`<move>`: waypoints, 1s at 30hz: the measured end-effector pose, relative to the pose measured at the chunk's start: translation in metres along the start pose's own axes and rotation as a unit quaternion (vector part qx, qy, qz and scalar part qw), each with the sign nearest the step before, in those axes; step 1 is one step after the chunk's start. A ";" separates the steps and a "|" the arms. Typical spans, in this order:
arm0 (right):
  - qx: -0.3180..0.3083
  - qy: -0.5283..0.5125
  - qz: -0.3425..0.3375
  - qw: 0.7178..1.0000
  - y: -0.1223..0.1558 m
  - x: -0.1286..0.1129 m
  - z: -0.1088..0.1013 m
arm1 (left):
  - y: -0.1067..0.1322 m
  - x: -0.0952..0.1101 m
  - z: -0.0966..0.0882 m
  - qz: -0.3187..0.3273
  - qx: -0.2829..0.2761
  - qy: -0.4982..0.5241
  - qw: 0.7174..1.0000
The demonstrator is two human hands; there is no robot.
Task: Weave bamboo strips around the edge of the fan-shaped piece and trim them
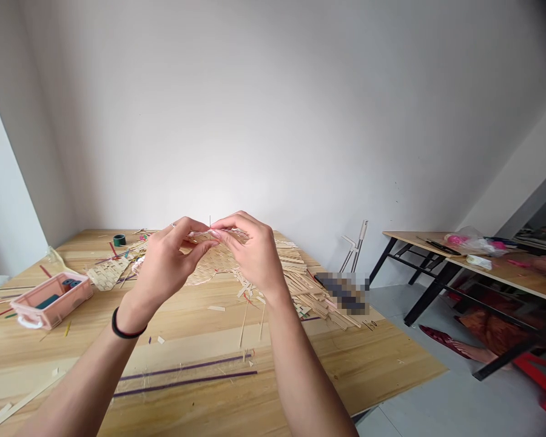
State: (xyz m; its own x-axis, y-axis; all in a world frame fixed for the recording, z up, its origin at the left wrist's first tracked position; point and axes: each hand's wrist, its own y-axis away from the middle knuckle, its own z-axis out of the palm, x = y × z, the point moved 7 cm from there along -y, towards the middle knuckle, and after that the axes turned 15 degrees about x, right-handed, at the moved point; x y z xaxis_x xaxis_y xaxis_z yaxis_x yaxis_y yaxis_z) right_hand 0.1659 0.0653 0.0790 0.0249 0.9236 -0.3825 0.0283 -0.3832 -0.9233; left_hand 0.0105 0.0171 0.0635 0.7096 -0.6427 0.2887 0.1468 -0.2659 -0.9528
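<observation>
My left hand (170,258) and my right hand (255,249) are raised close together above the table, their fingertips almost meeting. Between them both pinch the pink-and-white trim (202,233) at the upper edge of a pale woven straw piece (216,267). A thin needle (210,221) points upward at the spot where the fingertips meet. The straw piece spreads out behind and below my hands, partly covered by them. Whether the right fingertips also touch the needle I cannot make out.
On the wooden table (200,413), a pink basket (54,303) with small items stands left, near a green tape roll (119,240) and a woven scrap (109,273). Flat straw strips (300,279) pile up right; purple strips (186,382) lie in front. Another person sits at a second table (495,273).
</observation>
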 end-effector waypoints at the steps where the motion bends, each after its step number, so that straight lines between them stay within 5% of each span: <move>1: -0.001 0.000 0.002 1.000 0.000 0.000 0.000 | 0.000 0.000 0.000 0.001 0.003 0.002 1.000; 20: -0.075 -0.035 0.005 0.997 0.002 0.000 0.000 | -0.002 0.003 -0.005 -0.011 0.023 0.003 1.000; 30: -0.044 -0.038 0.054 0.997 0.001 0.004 0.004 | 0.001 0.002 0.002 0.025 -0.008 -0.003 1.000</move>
State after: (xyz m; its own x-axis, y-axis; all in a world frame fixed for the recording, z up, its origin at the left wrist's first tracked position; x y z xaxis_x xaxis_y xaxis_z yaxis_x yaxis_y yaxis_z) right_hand 0.1622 0.0684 0.0760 -0.0427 0.8743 -0.4836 0.1180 -0.4762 -0.8714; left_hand 0.0136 0.0165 0.0632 0.7204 -0.6504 0.2410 0.1013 -0.2451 -0.9642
